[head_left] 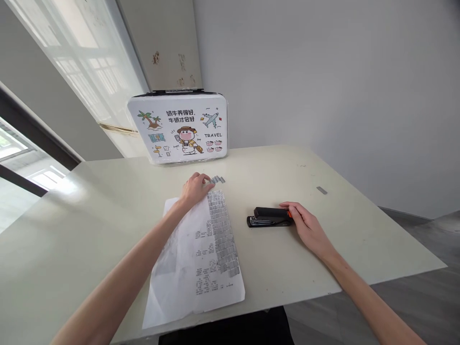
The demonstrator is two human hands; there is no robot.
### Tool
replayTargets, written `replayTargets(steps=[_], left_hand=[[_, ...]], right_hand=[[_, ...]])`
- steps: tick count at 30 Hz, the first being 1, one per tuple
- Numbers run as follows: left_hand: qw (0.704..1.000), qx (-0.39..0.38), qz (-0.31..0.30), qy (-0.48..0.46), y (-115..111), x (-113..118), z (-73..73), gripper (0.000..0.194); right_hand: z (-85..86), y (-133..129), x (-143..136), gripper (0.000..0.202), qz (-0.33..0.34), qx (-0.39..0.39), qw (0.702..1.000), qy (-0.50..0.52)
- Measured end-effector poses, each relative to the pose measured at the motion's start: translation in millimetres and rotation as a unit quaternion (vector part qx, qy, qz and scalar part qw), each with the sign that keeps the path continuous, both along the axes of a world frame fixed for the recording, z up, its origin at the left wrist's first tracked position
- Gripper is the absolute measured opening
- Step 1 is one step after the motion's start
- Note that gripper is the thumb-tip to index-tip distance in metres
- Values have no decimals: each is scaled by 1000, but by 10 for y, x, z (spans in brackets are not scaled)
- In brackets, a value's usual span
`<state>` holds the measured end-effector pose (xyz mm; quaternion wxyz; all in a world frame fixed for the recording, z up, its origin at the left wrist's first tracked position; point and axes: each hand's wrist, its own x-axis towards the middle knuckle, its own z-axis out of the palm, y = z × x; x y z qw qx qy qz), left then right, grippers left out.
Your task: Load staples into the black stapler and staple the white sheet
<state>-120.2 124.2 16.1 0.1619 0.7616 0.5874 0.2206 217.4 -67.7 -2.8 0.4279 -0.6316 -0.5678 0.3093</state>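
Several grey metal staple strips [217,179], beyond the white printed paper [179,292], are met by the left hand [196,188], grip narrow, contents unclear. Rightward, the black-and-orange stapler [270,212] is held by the right hand [307,228]. Strip-picking seems underway; a fine pinch is probably needed.

The stapler [271,212] and printed sheet [187,282] on a pale table [287,268] suggest an office-like room
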Motion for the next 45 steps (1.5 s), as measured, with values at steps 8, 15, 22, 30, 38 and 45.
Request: replayTargets(steps=[8, 15, 22, 30, 38, 45], left_hand=[[979, -69, -6, -190, -218, -170, 98, 50], [793, -257, 30, -551, -769, -201, 276, 36], [721, -353, -11, -596, -1292, -20, 399, 27], [706, -399, -120, -572, -1644, 191, 510, 36], [737, -391, -172, -524, -1742, 291, 569, 44], [894, -230, -141, -357, -1635, 319, 395, 40]], right_hand=[[2, 9, -9, 49, -2, -5, 1000, 2], [-32, 13, 10, 47, -3, 9, 1000, -25], [412, -52, -390, 25, -13, 186, 977, -108], [712, 32, -1046, 35, 136, 344, 902, -223], [633, 0, -993, 16, 108, 350, 905, -216], [639, -28, -744, 13, 137, 284, 914, -257]])
